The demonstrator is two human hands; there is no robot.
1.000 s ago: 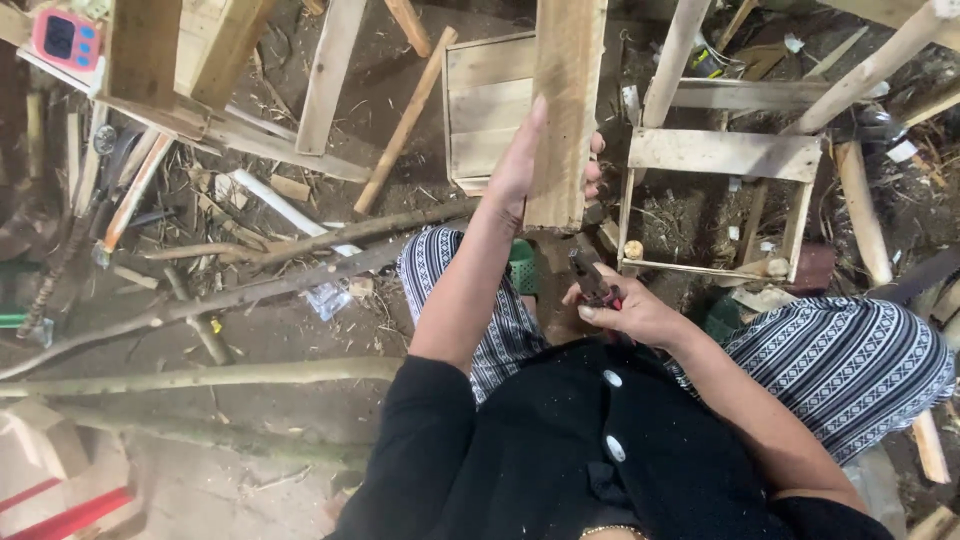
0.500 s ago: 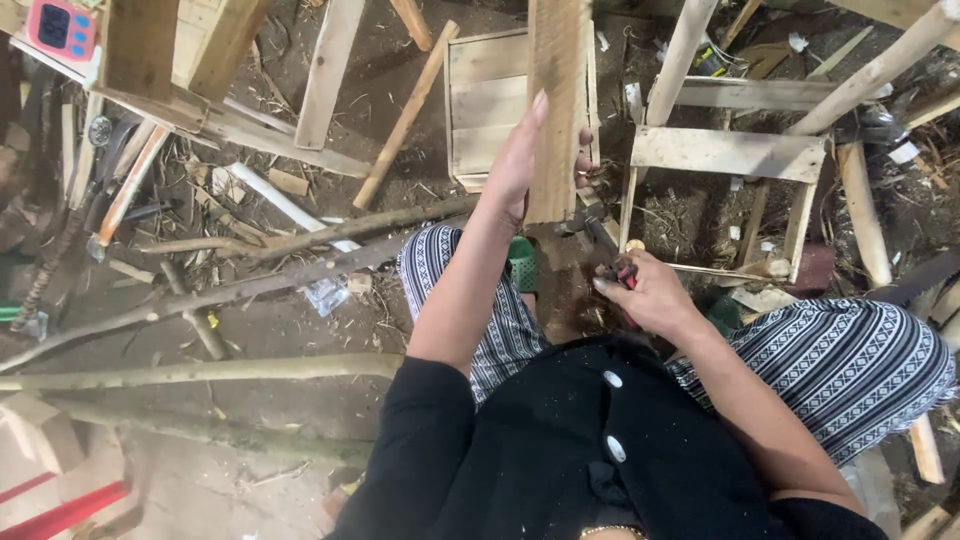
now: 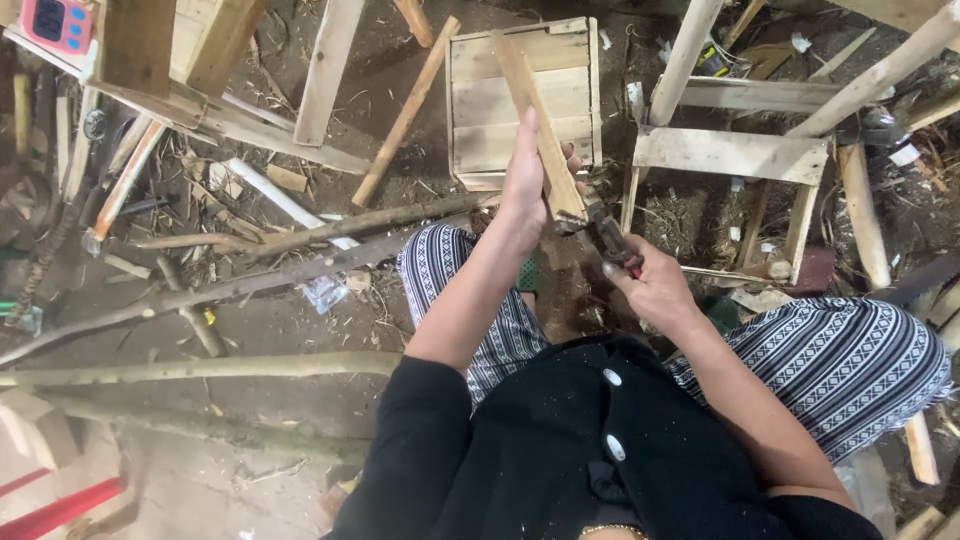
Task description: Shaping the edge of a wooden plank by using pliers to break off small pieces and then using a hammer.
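Dirt floor (image 3: pixel 300 330) littered with offcuts, shavings and long bare branches (image 3: pixel 200 370), seen from above over a seated lap in striped trousers and a black top.

Left hand (image 3: pixel 527 185) at centre frame, closed around the lower part of a narrow wooden slat (image 3: pixel 535 115), thumb side along one face, fingertips showing past the far edge. Slat tilted, running from the hand up toward upper centre, crossing in front of a small slatted wooden crate (image 3: pixel 480 100) on the ground just beyond the knees.

Right hand (image 3: pixel 655 290) just right of centre, curled tight around the dark, red-tipped handles of a pair of pliers (image 3: pixel 608 235). Pliers head up against the bottom end of the slat, just below the left hand; whether it bites on anything too small to tell.

Right of the crate, an unfinished frame of pale rails and round legs (image 3: pixel 735 155). Upper left, more planks and a pink box-shaped device (image 3: pixel 55 22). Lower left corner, a red bar (image 3: pixel 60 508).
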